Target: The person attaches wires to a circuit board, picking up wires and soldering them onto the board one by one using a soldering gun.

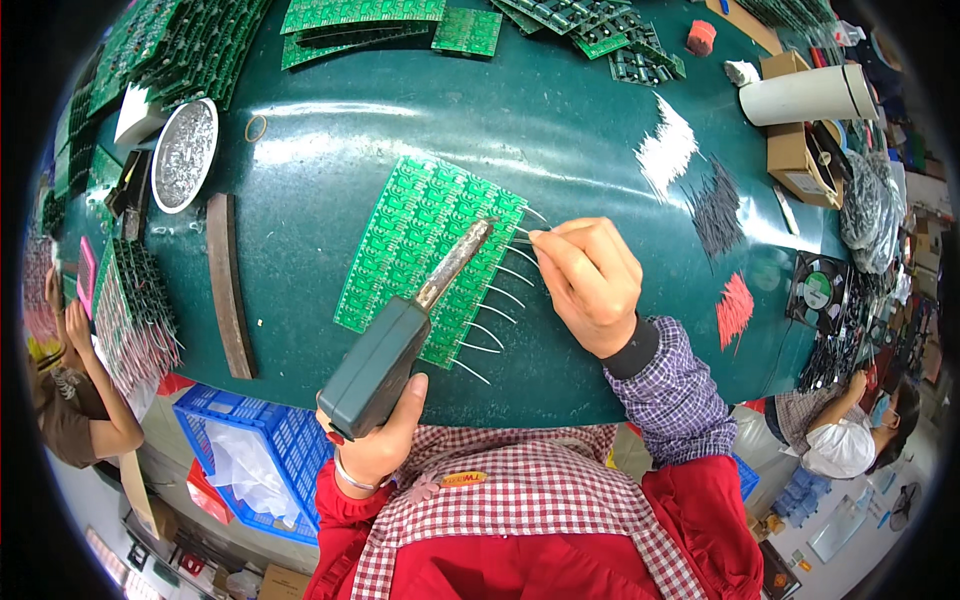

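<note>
Left hand [385,440] closed around grey handle of soldering iron [405,335], low centre near table edge; tip angled up-right, resting over green circuit board [425,255].

Board lies flat mid-table [560,120], tilted. Row of thin white wires [495,315] sticks out along its right edge.

Right hand [590,280] just right of board, fingers pinched narrow on one wire [535,225] at upper right corner, close to iron tip.

Surroundings:
- Long dark bar [228,300] left of board, apart.
- Round silver dish [184,155] upper left.
- More green boards [365,20] along far edge and left side.
- White [667,150], black [718,210], red [735,308] wire bundles to the right, well apart.
- White roll [810,95] and cardboard box [795,155] far right.
- Blue crate [255,450] below table edge, left.
- Other persons at both sides.

Nothing lies between hands and board.
</note>
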Motion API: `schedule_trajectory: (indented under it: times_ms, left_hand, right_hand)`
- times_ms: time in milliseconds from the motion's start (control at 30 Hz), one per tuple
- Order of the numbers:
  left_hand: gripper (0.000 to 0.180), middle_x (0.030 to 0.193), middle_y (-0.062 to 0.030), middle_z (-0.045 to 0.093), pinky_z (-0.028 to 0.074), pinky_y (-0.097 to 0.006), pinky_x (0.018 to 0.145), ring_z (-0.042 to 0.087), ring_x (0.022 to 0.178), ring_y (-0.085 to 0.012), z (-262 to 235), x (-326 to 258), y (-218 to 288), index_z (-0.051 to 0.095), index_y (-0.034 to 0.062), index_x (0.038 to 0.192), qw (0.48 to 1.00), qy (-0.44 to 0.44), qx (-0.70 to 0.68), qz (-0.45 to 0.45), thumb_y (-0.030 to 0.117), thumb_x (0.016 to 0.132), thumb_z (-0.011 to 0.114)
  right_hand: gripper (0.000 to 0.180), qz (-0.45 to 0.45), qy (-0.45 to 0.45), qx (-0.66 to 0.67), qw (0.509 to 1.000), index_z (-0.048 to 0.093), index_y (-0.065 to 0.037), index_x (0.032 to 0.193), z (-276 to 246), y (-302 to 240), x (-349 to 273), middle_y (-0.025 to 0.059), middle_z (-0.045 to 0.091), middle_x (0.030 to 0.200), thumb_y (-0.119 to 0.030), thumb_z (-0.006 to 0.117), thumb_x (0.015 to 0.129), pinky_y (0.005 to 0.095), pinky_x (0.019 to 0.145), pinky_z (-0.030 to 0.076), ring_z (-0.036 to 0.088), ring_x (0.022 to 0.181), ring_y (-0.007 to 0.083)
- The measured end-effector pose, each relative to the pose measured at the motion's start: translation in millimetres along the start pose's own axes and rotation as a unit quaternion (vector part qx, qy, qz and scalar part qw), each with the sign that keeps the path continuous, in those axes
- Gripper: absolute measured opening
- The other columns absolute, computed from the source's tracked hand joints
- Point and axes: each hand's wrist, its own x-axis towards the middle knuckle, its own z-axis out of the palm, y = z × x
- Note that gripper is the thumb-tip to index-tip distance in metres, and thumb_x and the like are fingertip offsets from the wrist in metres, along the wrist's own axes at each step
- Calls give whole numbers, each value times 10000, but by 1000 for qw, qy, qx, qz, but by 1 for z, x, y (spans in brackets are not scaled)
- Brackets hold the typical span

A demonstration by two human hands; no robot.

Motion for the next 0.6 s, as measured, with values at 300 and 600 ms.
schedule_trajectory:
  times_ms: [300, 600]
  left_hand:
    - [243, 831, -124, 704, 520, -327, 597, 675, 633, -255, -2, 1, -2, 720, 0, 963, 996, -28, 73, 31, 100, 755, 797]
    - [222, 773, -112, 665, 499, -318, 552, 642, 587, -231, 1, 5, 0, 710, -2, 937, 997, -39, 54, 34, 77, 743, 782]
  right_hand:
    - [212, 22, -22, 23, 999, 677, -18, 901, 6, 0, -2, 60, 606, 777, 55, 743, 713, 318, 539, 509, 634, 659, 212]
    - [195, 24, -27, 19, 999, 683, -21, 890, 7, 0, -2, 54, 592, 755, 31, 755, 717, 317, 532, 507, 623, 638, 204]
